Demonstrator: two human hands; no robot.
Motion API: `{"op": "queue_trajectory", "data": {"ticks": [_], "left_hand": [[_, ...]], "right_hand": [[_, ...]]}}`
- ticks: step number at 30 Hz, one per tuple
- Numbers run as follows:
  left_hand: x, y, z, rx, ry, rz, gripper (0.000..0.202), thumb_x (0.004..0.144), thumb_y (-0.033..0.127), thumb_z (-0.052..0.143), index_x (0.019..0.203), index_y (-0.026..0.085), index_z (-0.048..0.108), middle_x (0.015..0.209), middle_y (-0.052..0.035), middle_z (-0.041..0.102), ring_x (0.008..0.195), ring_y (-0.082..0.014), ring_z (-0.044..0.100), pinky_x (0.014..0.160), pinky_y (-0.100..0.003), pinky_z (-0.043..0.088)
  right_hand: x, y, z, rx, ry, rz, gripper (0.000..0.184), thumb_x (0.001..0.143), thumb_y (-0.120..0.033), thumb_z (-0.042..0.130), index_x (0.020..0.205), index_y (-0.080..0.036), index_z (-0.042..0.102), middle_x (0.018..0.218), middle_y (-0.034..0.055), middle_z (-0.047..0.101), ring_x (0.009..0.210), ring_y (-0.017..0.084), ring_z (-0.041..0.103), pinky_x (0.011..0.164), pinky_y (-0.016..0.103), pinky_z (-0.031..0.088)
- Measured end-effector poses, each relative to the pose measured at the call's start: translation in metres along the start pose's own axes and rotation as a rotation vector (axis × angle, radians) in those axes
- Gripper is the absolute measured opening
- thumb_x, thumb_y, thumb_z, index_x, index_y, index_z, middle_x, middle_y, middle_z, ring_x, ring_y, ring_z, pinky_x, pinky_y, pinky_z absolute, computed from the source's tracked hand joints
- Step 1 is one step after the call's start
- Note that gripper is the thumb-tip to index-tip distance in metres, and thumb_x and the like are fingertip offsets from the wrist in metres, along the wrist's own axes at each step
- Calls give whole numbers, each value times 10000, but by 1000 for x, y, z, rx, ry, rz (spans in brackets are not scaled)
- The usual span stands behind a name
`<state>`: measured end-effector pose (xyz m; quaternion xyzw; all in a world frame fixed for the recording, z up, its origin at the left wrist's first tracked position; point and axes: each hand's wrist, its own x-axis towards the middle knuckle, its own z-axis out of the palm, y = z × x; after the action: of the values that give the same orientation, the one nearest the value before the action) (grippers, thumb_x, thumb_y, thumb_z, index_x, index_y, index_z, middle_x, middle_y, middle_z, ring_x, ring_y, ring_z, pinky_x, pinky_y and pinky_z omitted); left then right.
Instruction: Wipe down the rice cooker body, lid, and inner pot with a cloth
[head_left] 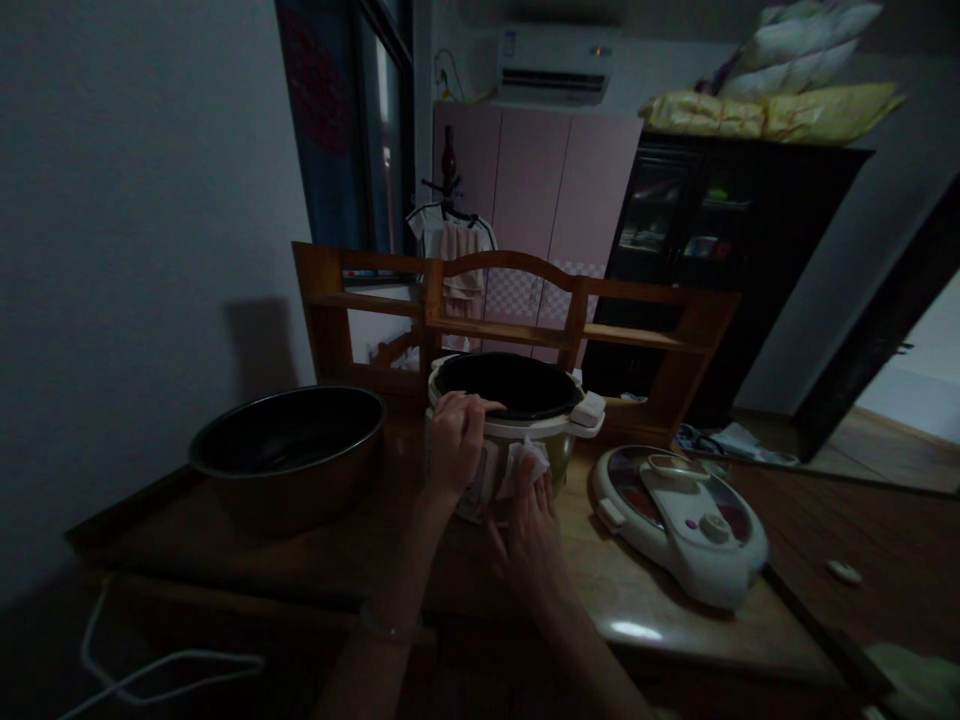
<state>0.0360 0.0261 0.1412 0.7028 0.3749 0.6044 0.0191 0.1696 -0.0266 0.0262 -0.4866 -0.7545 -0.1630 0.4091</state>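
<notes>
A round electric cooker (566, 445) with a pale rim and side handle stands on the wooden desk, its top off and its inside dark. My left hand (456, 440) grips the cooker's near-left rim, thumb stretched over the edge and the other fingers partly hidden. Against the cooker's front, my right hand (531, 515) presses a crumpled white tissue (529, 458) under its fingers. The cooker's front panel shows between the two hands. To the right lies the white cooker lid (679, 520) with a handle and a knob. A wide dark inner pot (289, 450) sits at the left.
The wooden desk (600, 590) has a low shelf rack (510, 262) along its back. A white cable (180, 657) hangs at the lower left. A wall (150, 250) closes off the left side. Beyond stand pink wardrobes (529, 190) and a black cabinet (720, 250).
</notes>
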Motion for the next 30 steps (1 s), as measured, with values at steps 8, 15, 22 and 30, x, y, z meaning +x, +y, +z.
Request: {"op": "queue_trajectory", "data": {"ticks": [8, 15, 22, 30], "left_hand": [[0, 1, -1, 14, 1, -3, 490, 1041, 282, 270, 984, 243, 755, 1012, -12, 745, 1022, -169, 617, 1081, -359, 352], [-1, 2, -2, 11, -16, -6, 513, 1043, 281, 247, 986, 245, 755, 1021, -9, 745, 1027, -173, 617, 1076, -365, 357], [-1, -1, 0, -7, 3, 7, 495, 1042, 273, 263, 996, 244, 755, 1008, -7, 747, 1021, -167, 618, 1081, -356, 349], [-1, 0, -3, -6, -24, -5, 502, 1042, 280, 256, 999, 244, 755, 1017, -11, 746, 1022, -169, 619, 1092, -365, 342]], "right_hand": [[-10, 2, 2, 5, -36, -3, 876, 953, -326, 509, 1549, -58, -74, 1588, 219, 228, 1481, 325, 199, 1148, 590, 325], [-24, 7, 7, -30, -93, -85, 862, 956, -300, 502, 1550, -66, -75, 1597, 199, 217, 1488, 333, 166, 1141, 588, 347], [-36, -4, 5, 3, -230, -150, 859, 936, -260, 505, 1549, -49, -59, 1587, 184, 256, 1491, 299, 170, 1180, 562, 303], [-49, -11, -6, 81, -276, -89, 866, 942, -385, 524, 1565, -111, -12, 1602, 159, 218, 1484, 320, 183, 1131, 551, 381]]}}
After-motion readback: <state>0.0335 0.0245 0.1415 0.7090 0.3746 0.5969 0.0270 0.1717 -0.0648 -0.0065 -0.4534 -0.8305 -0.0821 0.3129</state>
